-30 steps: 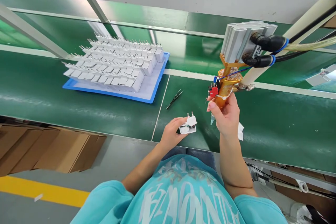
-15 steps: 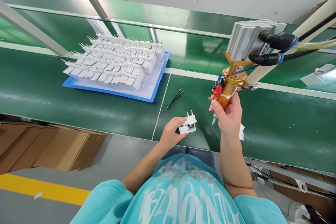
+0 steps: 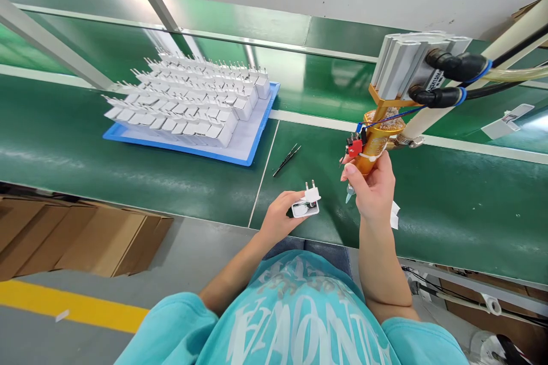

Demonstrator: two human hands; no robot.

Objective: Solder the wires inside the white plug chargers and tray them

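Note:
My left hand (image 3: 279,218) is closed on the side of a white power adapter (image 3: 305,209). Its two-pin cap sits askew over the housing, and a circuit board shows inside the opening. My right hand (image 3: 377,188) wraps round the gold barrel of a glue dispenser (image 3: 367,154). The dispenser's pale blue nozzle points down, to the right of the adapter and apart from it. A red switch with wires is fixed to the barrel. Beyond my left hand, black tweezers (image 3: 286,160) lie on the green bench.
A blue-rimmed tray (image 3: 180,151) at the left holds rows of white adapters (image 3: 192,108). White paper (image 3: 394,215) lies beside my right wrist. Hoses run from the silver cylinder (image 3: 411,65) to the right. A loose white part (image 3: 508,122) lies far right; cardboard boxes (image 3: 98,239) stand below the bench.
Both hands keep their hold on the adapter and the dispenser, with almost no movement. The loose white part at the far right has shifted to the left.

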